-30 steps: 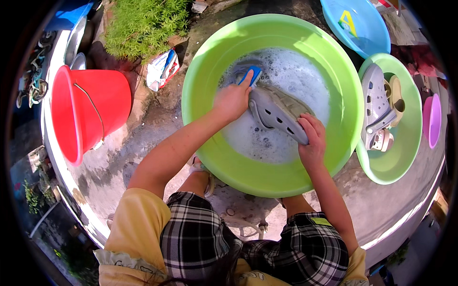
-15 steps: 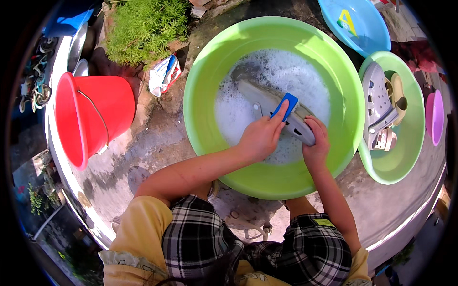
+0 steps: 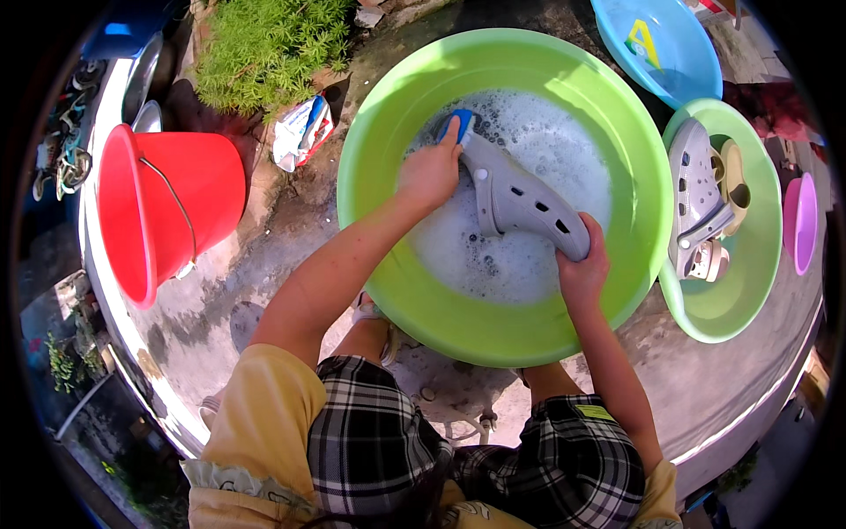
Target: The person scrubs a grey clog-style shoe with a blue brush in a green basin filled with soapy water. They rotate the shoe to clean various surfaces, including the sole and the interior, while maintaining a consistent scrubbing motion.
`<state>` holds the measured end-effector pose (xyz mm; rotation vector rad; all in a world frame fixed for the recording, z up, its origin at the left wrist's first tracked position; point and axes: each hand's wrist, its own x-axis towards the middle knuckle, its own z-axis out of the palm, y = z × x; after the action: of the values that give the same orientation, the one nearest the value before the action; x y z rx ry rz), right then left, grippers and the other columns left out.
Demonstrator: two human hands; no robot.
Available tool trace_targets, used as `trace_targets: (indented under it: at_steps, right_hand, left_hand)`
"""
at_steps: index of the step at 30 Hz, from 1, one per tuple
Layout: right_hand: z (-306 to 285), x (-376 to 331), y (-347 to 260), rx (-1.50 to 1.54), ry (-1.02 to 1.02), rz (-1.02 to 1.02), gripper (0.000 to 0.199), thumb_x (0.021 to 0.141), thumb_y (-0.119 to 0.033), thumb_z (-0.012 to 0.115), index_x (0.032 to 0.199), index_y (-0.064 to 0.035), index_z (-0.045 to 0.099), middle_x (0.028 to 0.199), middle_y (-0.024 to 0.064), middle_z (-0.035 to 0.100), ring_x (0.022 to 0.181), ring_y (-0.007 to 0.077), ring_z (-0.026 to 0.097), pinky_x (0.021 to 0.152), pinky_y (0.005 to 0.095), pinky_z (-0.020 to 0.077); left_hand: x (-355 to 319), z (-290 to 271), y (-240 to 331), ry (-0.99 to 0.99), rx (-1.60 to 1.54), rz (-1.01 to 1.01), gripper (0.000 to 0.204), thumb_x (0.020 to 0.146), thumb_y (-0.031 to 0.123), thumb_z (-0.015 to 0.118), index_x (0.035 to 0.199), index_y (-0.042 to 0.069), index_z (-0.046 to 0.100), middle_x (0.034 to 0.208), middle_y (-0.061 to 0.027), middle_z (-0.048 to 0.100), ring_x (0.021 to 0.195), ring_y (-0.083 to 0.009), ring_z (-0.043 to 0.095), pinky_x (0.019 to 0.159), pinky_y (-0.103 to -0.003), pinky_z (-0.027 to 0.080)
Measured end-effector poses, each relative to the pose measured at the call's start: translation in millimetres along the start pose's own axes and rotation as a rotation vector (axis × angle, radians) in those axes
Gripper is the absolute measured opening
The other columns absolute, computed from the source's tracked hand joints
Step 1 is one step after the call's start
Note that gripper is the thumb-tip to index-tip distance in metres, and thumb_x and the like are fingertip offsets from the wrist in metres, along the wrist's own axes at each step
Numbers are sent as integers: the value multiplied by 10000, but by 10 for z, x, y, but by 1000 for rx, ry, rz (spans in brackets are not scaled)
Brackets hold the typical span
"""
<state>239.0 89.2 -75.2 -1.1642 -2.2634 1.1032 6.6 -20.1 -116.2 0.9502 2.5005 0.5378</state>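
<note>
A grey clog [image 3: 520,196] with side holes and a heel strap is held over foamy water [image 3: 507,273] in a large green basin [image 3: 498,344]. My right hand [image 3: 585,269] grips the clog by its toe end. My left hand [image 3: 431,174] is closed around a blue scrub brush [image 3: 463,122], which is against the heel end of the clog; the brush's bristles are mostly hidden. The clog lies slantwise, heel toward the far left and toe toward me on the right.
Right of the basin, a smaller green tub [image 3: 718,322] holds another grey clog [image 3: 693,172], a tan clog [image 3: 737,189] and further footwear. Behind it sits a blue basin [image 3: 679,66]. On the left lie a red bucket [image 3: 198,198], a crumpled packet [image 3: 301,134] and a leafy plant [image 3: 269,53].
My left hand has moved the brush left and away from me, from near the toe to the heel. The clog has tipped so more of its side shows.
</note>
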Motion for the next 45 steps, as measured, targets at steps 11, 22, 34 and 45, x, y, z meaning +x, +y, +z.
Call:
trace_targets:
  at_steps: [11,22,34,45]
  right_hand:
    - [-8,-24,-2,14,-15,35,527,626,56,632,1127,-69,527,1016,142,610,969,307,595,842,351,453]
    - [-15,-16,-66,25,-38,80,539,639,-1,659,1151,-85,513,1044,136,609,984,301,594,838,361,457]
    - [17,28,41,89,0,92,585,645,-45,697,1189,-56,482,1045,155,605,975,294,594,844,358,456]
    - [6,17,-15,72,8,94,550,654,-15,662,1175,-62,493,1061,132,595,995,276,578,860,353,443]
  left_hand:
    - [-92,101,47,4,-30,123,499,914,229,466,1391,165,334,711,-198,590,592,-369,565,566,-465,459]
    - [-346,46,347,-105,-46,262,489,921,269,441,1390,182,330,685,-173,590,590,-357,578,553,-462,462]
    - [-823,-59,1005,-312,-178,432,475,909,231,464,1369,167,365,707,-190,579,618,-381,567,571,-469,449]
    - [-239,-82,307,-122,-54,265,448,918,276,437,1345,151,391,732,-199,620,661,-372,602,602,-482,478]
